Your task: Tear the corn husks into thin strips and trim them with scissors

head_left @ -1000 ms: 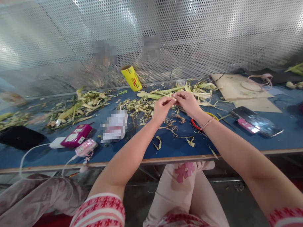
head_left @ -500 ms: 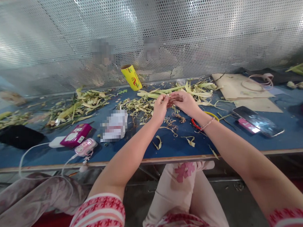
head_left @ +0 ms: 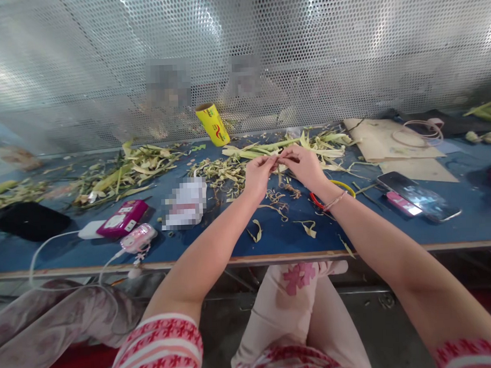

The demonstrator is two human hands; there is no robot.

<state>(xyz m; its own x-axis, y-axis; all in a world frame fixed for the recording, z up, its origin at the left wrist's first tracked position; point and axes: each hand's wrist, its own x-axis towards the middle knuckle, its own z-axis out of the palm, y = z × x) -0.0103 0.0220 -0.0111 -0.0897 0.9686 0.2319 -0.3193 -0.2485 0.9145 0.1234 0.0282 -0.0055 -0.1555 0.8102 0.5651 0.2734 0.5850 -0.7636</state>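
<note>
The panel (head_left: 345, 46) is shiny metal, plant scraps (head_left: 327, 154) rough.

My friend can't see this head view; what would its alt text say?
A person's left hand and right hand meet above a blue table strewn with pale green plant scraps, anything between them too small to identify. Behind stand a yellow tube and a perforated metal panel; a dark phone lies to the right.
</note>
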